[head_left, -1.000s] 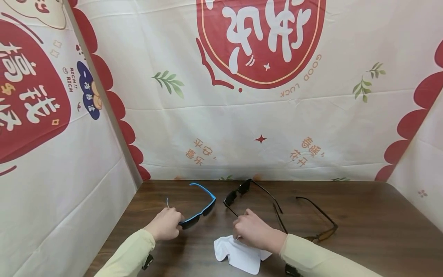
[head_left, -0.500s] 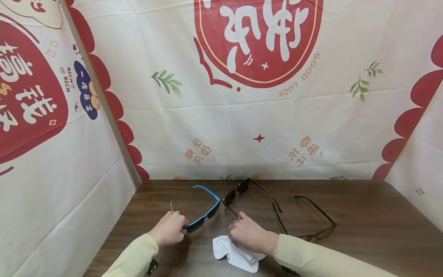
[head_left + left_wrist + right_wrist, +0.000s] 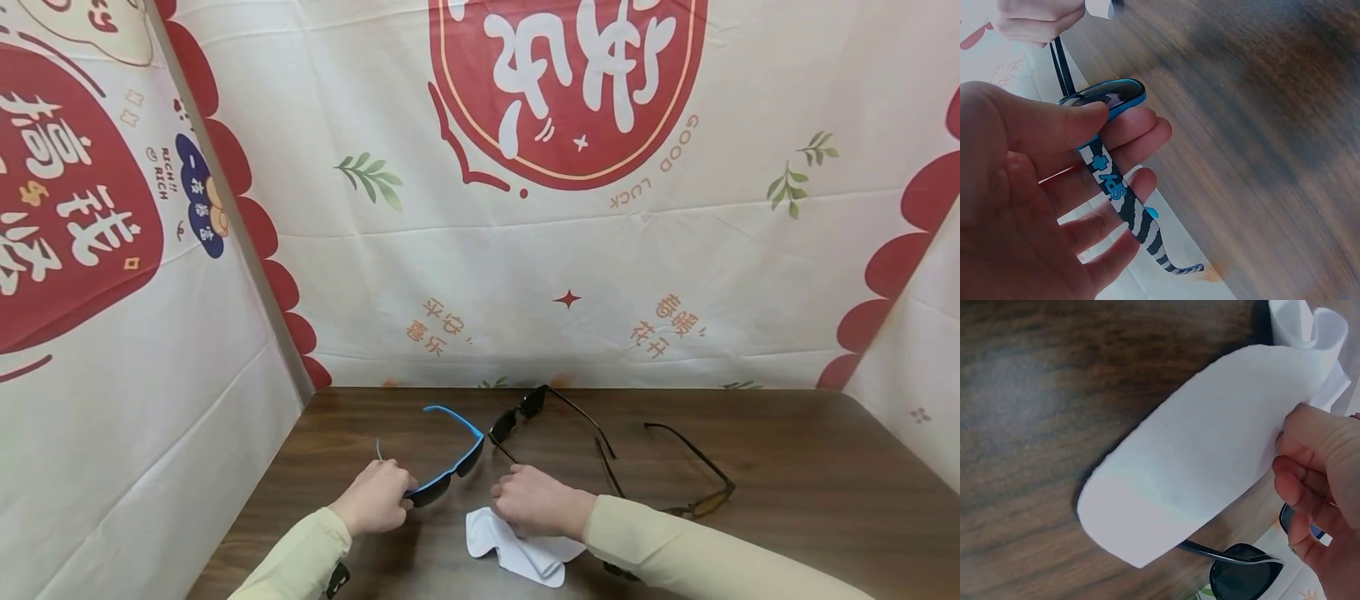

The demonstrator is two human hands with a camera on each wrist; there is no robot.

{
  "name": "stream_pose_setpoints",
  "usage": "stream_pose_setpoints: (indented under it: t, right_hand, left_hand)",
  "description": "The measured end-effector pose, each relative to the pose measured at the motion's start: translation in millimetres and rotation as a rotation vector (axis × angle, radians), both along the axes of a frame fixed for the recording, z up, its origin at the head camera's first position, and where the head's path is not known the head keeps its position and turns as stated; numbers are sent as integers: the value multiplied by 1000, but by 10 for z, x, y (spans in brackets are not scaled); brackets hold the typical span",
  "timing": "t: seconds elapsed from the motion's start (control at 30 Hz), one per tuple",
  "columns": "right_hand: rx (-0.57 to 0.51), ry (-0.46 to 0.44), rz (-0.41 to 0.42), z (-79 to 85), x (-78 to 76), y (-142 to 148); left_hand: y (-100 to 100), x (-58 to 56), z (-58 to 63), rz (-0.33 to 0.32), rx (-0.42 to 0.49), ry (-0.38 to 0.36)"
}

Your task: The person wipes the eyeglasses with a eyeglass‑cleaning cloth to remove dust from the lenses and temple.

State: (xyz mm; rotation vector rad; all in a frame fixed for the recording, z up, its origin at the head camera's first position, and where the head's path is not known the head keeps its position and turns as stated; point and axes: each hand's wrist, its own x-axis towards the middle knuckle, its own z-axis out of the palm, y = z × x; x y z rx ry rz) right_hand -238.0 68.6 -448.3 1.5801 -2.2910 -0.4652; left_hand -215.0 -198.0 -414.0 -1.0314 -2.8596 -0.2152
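Observation:
My left hand (image 3: 377,497) pinches the blue-framed sunglasses (image 3: 456,472) at one end of the front, thumb on a dark lens (image 3: 1110,94) and fingers behind. In the left wrist view their zebra-striped temple arm (image 3: 1124,197) runs down past the fingers. My right hand (image 3: 540,502) pinches a white cleaning cloth (image 3: 517,550) by its edge; the cloth hangs creased below the fingers, close over the table. Just beyond the right hand lie black sunglasses (image 3: 517,414) with their temple arms unfolded.
Brown-tinted glasses (image 3: 711,500) lie on the dark wood table (image 3: 795,475) at the right, partly hidden by the right sleeve (image 3: 660,546). A white printed cloth backdrop (image 3: 510,267) stands along the table's far edge, with another cloth side (image 3: 150,400) at the left.
My left hand has moved a little to the right with the blue sunglasses. The right hand has shifted slightly left over the cloth, still gripping it.

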Motion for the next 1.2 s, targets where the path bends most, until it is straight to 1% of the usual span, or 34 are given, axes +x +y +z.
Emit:
stream_pose_setpoints:
  t: [0.1,0.17,0.33,0.57,0.67,0.83,0.97,1.07,1.2]
  right_hand:
    - [-4,-10,22,23,-4,28]
    - [-26,-29,39,45,-9,55]
    - [-109,-95,49,147,-20,131]
    - [-183,-192,16,419,-4,216]
    - [-213,-222,2,547,3,255]
    - [-314,-318,-29,736,-8,322]
    - [-377,-409,-78,880,-17,383]
    - [-382,-432,-115,973,-17,429]
    - [-373,-441,-139,1043,-16,472]
  left_hand:
    - [-2,4,0,0,8,-15]
    - [-9,7,8,3,11,-21]
    - [-6,15,45,10,-1,4]
    - [50,38,110,16,38,-37]
    - [79,52,147,17,59,-41]
    - [112,70,207,-1,130,-42]
    - [158,83,254,-11,209,-86]
    - [211,96,300,7,250,-128]
    - [302,124,377,32,282,-151]
